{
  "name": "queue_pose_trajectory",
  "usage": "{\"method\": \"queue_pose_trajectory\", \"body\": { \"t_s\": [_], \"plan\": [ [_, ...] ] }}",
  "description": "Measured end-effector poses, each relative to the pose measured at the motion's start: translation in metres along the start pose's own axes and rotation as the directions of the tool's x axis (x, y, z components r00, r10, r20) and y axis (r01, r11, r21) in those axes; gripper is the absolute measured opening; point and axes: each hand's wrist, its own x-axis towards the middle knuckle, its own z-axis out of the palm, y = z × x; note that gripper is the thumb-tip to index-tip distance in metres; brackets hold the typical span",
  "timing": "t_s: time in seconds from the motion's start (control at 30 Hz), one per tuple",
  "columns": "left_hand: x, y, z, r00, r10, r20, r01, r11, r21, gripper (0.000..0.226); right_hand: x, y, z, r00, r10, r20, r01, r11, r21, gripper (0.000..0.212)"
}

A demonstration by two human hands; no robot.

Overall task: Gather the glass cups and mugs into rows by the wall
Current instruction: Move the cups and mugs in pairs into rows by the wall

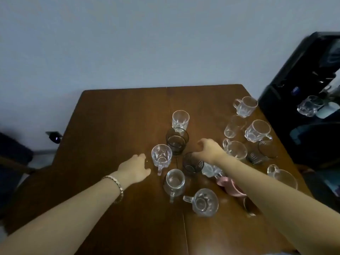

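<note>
Several clear and smoky glass cups and mugs stand scattered over the right half of a brown wooden table (114, 126) that abuts the wall. My left hand (135, 167) reaches out just left of a clear cut-glass mug (161, 156), fingers apart, holding nothing. My right hand (208, 149) hovers, loosely curled and empty, over the rim of a dark smoky glass (192, 163), right of another dark glass (177, 140). A clear tumbler (180, 119) stands behind those. Two more clear mugs (173, 182) (204, 201) sit near me.
A pink object (230, 186) lies under my right forearm. More mugs crowd the table's right edge (257, 130) (245, 105). A black stand (301, 85) to the right holds another glass mug (309, 105). The pale wall (147, 43) runs behind the table.
</note>
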Motion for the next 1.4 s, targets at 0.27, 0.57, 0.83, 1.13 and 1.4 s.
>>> {"method": "queue_pose_trajectory", "body": {
  "t_s": [0.27, 0.57, 0.83, 1.13, 1.4],
  "plan": [
    [0.027, 0.026, 0.011, 0.994, -0.008, -0.105, -0.008, 0.988, -0.155, 0.097, 0.063, -0.027, 0.008, 0.956, -0.289, 0.045, 0.278, 0.848, -0.452, 0.107],
    [0.069, 0.037, 0.029, 0.989, -0.128, -0.068, 0.108, 0.965, -0.237, 0.101, 0.102, -0.020, 0.020, 0.924, -0.354, 0.147, 0.383, 0.852, -0.356, 0.102],
    [0.069, 0.010, 0.035, 0.968, -0.102, -0.230, -0.010, 0.898, -0.440, 0.083, 0.088, -0.032, 0.024, 0.964, -0.264, 0.037, 0.267, 0.945, -0.188, 0.103],
    [0.089, -0.131, -0.077, 0.894, -0.213, -0.394, -0.080, 0.789, -0.609, 0.076, 0.091, -0.139, 0.030, 0.956, -0.275, -0.106, 0.264, 0.959, -0.100, 0.115],
    [0.195, -0.236, -0.170, 0.826, -0.276, -0.491, -0.045, 0.836, -0.546, 0.087, 0.177, -0.259, 0.068, 0.970, -0.148, -0.192, 0.175, 0.975, 0.135, 0.114]
  ]
}}
